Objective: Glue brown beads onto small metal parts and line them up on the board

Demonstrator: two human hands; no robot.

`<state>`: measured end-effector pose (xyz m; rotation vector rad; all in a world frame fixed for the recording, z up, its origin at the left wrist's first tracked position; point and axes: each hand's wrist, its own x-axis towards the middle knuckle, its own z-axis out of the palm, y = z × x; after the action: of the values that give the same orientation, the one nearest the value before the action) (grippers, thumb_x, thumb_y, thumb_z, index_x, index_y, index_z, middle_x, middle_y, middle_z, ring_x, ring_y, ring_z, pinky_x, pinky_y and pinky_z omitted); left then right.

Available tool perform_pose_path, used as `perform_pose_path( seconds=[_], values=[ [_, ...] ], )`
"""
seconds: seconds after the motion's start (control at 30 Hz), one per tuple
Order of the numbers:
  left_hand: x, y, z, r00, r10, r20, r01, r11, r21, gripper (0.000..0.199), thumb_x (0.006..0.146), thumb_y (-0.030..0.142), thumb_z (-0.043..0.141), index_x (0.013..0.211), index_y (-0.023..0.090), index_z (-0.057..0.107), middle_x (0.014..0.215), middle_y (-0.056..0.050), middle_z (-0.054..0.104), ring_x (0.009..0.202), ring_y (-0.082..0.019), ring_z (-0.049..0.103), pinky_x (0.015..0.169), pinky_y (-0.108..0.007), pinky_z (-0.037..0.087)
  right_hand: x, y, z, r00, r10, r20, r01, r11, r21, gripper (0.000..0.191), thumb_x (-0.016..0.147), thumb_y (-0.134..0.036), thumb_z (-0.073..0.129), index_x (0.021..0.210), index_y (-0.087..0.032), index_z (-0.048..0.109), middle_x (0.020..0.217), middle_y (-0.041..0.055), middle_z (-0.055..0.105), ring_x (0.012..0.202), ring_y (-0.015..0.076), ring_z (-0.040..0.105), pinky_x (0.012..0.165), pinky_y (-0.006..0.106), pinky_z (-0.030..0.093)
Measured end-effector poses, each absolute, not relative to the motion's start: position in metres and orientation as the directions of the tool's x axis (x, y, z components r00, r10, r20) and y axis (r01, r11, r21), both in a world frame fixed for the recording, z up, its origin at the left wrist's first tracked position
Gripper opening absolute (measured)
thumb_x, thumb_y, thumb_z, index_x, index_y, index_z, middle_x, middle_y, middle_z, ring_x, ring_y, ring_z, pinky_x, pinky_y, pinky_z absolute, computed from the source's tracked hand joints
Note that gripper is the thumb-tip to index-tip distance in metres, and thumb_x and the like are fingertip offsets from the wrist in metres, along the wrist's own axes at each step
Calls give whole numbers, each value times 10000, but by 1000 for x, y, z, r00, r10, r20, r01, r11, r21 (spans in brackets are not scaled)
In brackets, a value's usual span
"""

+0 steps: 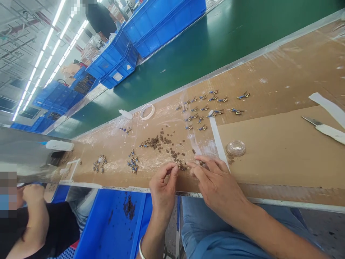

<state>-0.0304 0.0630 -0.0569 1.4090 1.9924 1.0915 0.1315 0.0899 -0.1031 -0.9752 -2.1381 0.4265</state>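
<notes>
My left hand (pixel 165 181) is at the near edge of the cardboard-covered table, thumb and forefinger pinched together; whatever is between the tips is too small to make out. Close to its right, my right hand (pixel 214 178) has its fingers stretched out and apart, with fingertips low over the small brown discs (pixel 182 167). A larger heap of brown discs (pixel 154 142) lies farther off, with loose ones scattered around. Small painted figures (pixel 203 108) in blue and yellow lie in rough rows beyond my right hand. More figures form a cluster (pixel 133 163) to the left.
Around the work lie a tape roll (pixel 147 112), a white bottle (pixel 125 114), a clear round container (pixel 236 148) and a white-handled knife (pixel 330 131). Below left stands a blue bin (pixel 115 223). Beyond runs a green belt (pixel 229 43) with blue crates (pixel 161 25). A co-worker's arm (pixel 35 216) is at left.
</notes>
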Motion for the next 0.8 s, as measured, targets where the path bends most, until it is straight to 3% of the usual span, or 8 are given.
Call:
perform_pose_path(
  seconds=[0.3,0.63,0.8],
  values=[
    [-26,70,-56,-380,925,25,565,211,798,138,808,315,686,835,199,757,784,-28,747,718,-170,672,692,-263,517,137,88,-99,-465,718,517,458,695,-554,284,848,27,438,1010,-155,585,1144,76,685,1205,262,510,954,422,335],
    [-18,77,-59,-401,916,-6,592,264,762,164,782,348,698,776,193,750,677,-16,728,629,-154,657,617,-240,496,143,87,-98,-310,782,541,429,623,-655,221,927,-28,404,865,-184,548,858,38,690,1102,207,566,952,393,335],
    [-17,81,-57,-419,908,-25,603,298,739,181,761,367,710,759,192,753,660,-9,725,596,-141,636,589,-227,493,143,88,-97,-293,791,537,410,611,-677,216,923,-19,401,874,-181,536,835,38,675,1103,215,561,943,394,318]
  ],
)
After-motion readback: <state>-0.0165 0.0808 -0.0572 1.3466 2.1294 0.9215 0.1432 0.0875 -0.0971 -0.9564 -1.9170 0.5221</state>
